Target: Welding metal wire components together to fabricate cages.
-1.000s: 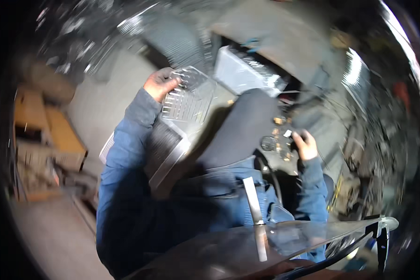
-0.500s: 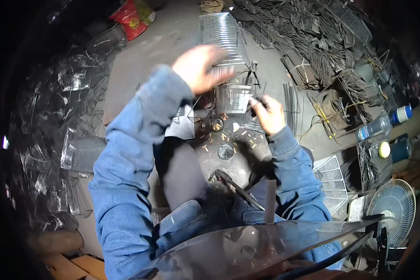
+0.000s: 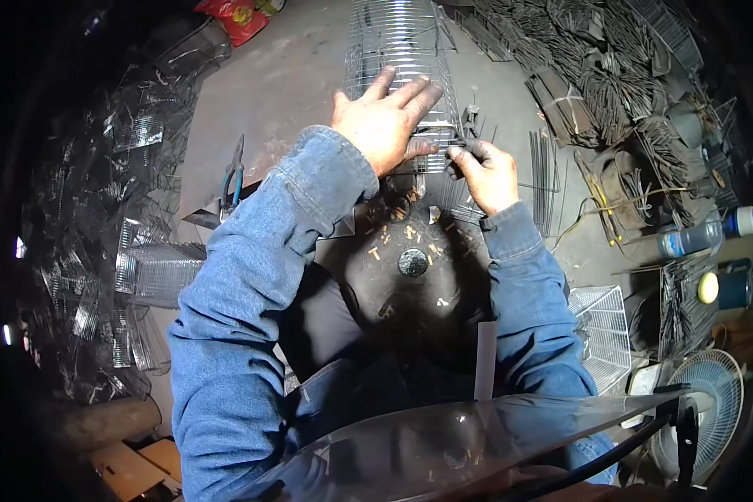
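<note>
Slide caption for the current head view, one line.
Left hand spread over a long silvery wire rack, right hand at its near end; blue-handled metal pliers lie leftward.

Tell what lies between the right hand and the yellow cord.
In the head view, thin dark rods lie side by side between the right hand and the yellow cord.

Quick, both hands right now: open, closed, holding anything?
Left hand: open, fingers spread over the wire rack.
Right hand: closed, fingers pinched near the rack's near end; what it holds, if anything, cannot be told.
</note>
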`<state>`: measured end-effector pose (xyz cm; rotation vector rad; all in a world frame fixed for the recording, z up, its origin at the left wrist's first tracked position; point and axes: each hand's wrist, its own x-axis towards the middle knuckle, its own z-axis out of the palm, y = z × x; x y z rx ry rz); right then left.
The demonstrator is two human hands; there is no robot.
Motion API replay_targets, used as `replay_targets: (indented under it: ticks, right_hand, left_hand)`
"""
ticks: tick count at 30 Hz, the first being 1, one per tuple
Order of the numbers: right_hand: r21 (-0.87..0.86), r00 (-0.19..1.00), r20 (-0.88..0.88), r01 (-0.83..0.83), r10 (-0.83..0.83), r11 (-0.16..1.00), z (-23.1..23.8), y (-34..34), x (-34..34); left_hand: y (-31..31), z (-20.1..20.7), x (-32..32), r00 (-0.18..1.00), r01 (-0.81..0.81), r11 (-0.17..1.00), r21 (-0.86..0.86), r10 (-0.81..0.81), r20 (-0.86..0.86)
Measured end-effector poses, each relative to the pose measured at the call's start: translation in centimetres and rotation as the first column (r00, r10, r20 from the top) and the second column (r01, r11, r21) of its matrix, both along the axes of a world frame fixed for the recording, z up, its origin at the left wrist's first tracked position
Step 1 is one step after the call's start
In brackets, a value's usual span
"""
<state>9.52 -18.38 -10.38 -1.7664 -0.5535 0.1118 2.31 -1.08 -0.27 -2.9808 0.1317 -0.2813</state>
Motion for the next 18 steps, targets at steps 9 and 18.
replay_targets:
  ticks: [9, 18]
  right_hand:
    - [-0.023, 0.999, 0.045, -0.017, 0.018, 1.0, -0.2, 0.8, -0.4]
    - [-0.025, 0.984, 0.178, -0.003, 0.007, 1.0, 0.3, 1.5, -1.2]
  left_hand:
    - [1.1, -0.6, -0.3, 0.999, 0.022, 0.999, 0.03, -0.024, 0.048]
    - [2.2, -0.6, -0.5, 0.998, 0.038, 0.999, 0.025, -0.039, 0.042]
